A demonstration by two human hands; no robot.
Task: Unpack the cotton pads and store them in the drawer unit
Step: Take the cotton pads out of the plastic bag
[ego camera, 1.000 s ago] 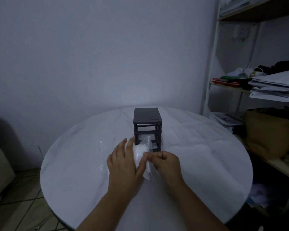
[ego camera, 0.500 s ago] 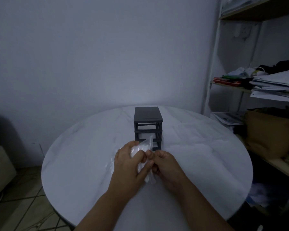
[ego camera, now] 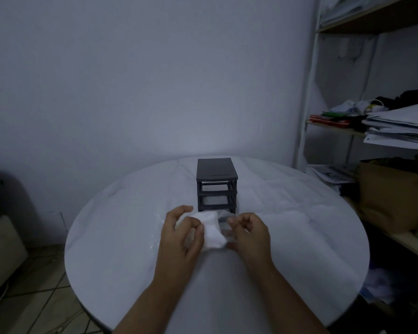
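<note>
Table bears 1 drawer unit; left hand, right hand grip 1 pack.

The drawer unit stands upright at the middle of the table, its front facing me. Just in front of it my left hand grips the cotton pads and my right hand pinches their clear wrap, so the bundle lies across my way to the unit's lowest level; the upper levels show above it. Bare tabletop spreads wide on both sides of the unit and behind it, towards the wall. The shelf rack crowds only the table's far right edge.
</note>
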